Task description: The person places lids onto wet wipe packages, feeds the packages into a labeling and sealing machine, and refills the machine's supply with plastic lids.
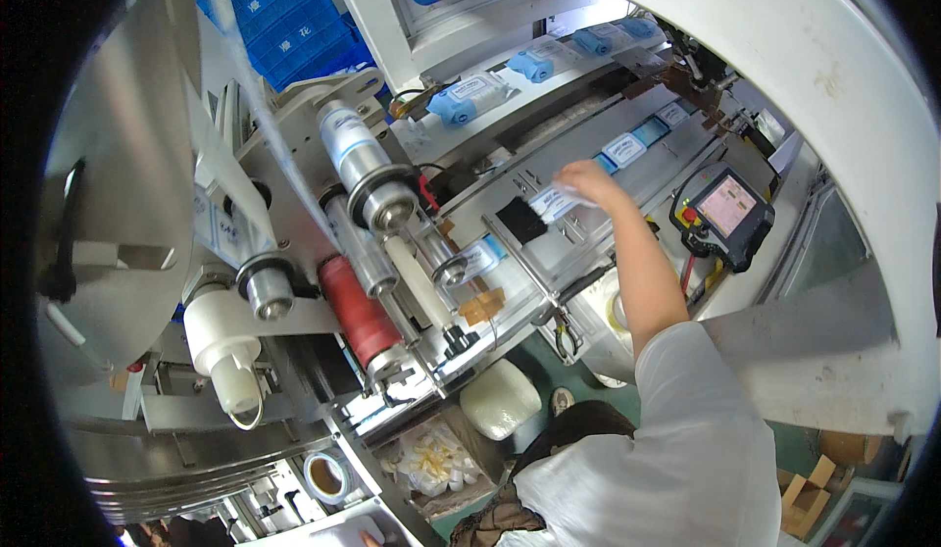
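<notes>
White sleeve (706, 390) fronts conveyor (668, 167) bearing printed film (623, 151), blue crates (294, 32) behind, green floor (618, 402).

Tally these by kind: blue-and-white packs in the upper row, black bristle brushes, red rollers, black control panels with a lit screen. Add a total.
Blue-and-white packs: 4
Black bristle brush: 1
Red roller: 1
Black control panel: 1
Total: 7
</notes>
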`<action>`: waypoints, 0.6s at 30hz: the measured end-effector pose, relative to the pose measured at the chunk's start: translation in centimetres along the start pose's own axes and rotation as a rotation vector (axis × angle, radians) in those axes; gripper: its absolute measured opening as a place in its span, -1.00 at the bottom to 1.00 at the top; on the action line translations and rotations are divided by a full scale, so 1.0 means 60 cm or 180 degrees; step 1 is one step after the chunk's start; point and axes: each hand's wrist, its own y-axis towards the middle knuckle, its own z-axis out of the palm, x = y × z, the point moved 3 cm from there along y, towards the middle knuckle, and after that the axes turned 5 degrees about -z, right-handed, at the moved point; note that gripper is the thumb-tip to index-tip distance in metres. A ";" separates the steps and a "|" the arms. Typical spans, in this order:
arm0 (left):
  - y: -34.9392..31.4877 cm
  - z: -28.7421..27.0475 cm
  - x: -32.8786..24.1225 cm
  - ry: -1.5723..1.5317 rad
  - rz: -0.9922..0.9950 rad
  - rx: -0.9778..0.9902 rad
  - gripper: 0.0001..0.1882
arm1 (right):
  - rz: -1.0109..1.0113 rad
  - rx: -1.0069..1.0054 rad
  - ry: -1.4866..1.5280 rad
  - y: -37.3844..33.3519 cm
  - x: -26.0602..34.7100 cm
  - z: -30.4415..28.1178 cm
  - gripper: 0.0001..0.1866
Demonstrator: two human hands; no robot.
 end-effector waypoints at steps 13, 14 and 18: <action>0.010 -0.053 -0.009 0.0061 0.0841 0.0007 0.06 | -0.0441 -0.0051 -0.2525 -0.088 0.079 0.084 -0.82; 0.008 -0.047 -0.013 0.0041 0.0872 0.0030 0.06 | -0.0376 -0.0067 -0.2705 -0.077 0.077 0.087 -0.83; -0.011 -0.034 -0.028 -0.0228 0.0089 0.0185 0.06 | -0.0340 -0.0859 -0.2705 -0.074 0.060 0.052 -0.85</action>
